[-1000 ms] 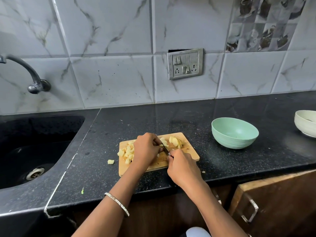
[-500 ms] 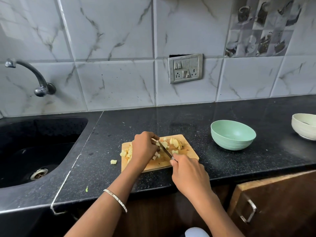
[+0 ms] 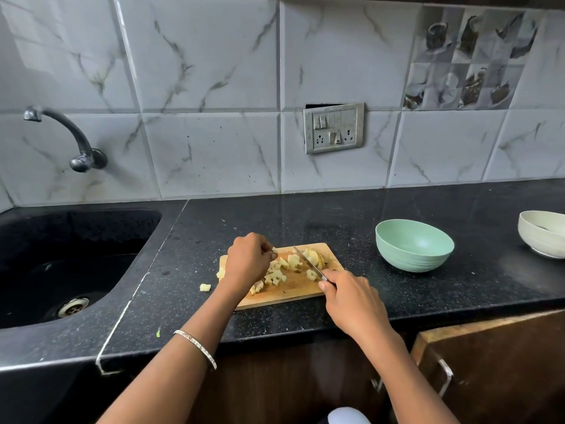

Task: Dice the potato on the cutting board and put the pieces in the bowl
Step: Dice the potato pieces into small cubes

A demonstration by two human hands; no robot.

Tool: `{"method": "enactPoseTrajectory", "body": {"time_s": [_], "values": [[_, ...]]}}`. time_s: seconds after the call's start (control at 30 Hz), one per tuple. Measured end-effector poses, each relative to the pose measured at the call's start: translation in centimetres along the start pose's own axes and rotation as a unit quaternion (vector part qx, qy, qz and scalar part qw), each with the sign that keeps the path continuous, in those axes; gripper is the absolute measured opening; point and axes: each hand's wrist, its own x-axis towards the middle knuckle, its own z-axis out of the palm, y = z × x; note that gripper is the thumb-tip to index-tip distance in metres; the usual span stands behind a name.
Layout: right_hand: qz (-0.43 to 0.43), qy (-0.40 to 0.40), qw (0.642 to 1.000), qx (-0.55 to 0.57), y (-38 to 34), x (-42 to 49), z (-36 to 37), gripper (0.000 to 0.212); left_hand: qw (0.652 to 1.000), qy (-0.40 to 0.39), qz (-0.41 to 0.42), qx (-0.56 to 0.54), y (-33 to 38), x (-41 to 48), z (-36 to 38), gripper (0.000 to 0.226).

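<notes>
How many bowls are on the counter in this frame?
2. The green bowl sits empty, right of the cutting board. The white bowl is at the far right, cut off by the frame edge. No others are visible.

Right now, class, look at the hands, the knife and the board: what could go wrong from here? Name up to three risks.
1. The left hand is curled beside the knife blade, so a slip might nick a finger.
2. One potato piece already lies off the cutting board; more may scatter toward the sink.
3. The green bowl stands apart from the board, so pieces could drop on the way.
</notes>
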Motion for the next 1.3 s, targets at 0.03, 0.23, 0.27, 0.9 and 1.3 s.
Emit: {"method": "enactPoseTrajectory", "body": {"time_s": [0.03, 0.23, 0.27, 0.9, 1.3], "values": [[-0.002, -0.002, 1.000, 0.006, 0.1, -0.1, 0.1, 0.027, 1.000, -0.003, -0.001, 0.013, -0.2, 0.1, 0.0, 0.015], [-0.021, -0.024, 0.997, 0.066, 0.1, -0.3, 0.4, 0.027, 0.998, -0.001, -0.006, 0.060, -0.9, 0.3, 0.0, 0.022], [-0.024, -0.027, 0.996, 0.079, 0.1, -0.3, 0.4, 0.028, 0.998, 0.001, -0.005, 0.060, -0.9, 0.4, 0.0, 0.027], [0.008, -0.006, 0.999, 0.043, 1.8, -0.6, -0.6, 0.037, 0.976, -0.120, 0.113, 0.142, 0.7, 0.5, 1.5, 0.026], [0.002, -0.038, 0.996, 0.083, 3.7, -0.4, 0.5, 0.039, 0.988, -0.052, 0.125, 0.077, -0.2, 0.3, 0.3, 0.014]]}}
